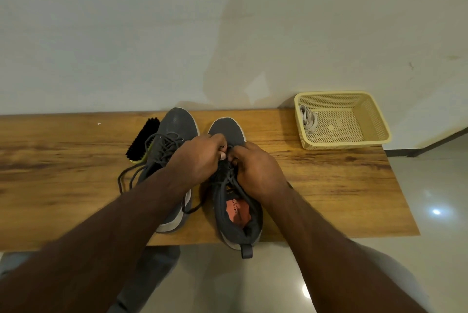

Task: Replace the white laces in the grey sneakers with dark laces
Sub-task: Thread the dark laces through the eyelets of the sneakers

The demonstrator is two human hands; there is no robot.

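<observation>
Two grey sneakers stand side by side on the wooden bench, toes toward the wall. The left sneaker is threaded with a dark lace whose loose ends trail over the bench at its left. Over the lace area of the right sneaker, my left hand and my right hand meet, each pinching the dark lace of that shoe. My fingers hide the eyelets there. White laces lie bundled in the yellow basket.
A black-bristled shoe brush lies just left of the left sneaker. The yellow mesh basket sits at the bench's far right corner by the wall. Glossy tiled floor lies to the right of and below the bench. The right sneaker's heel overhangs the front edge.
</observation>
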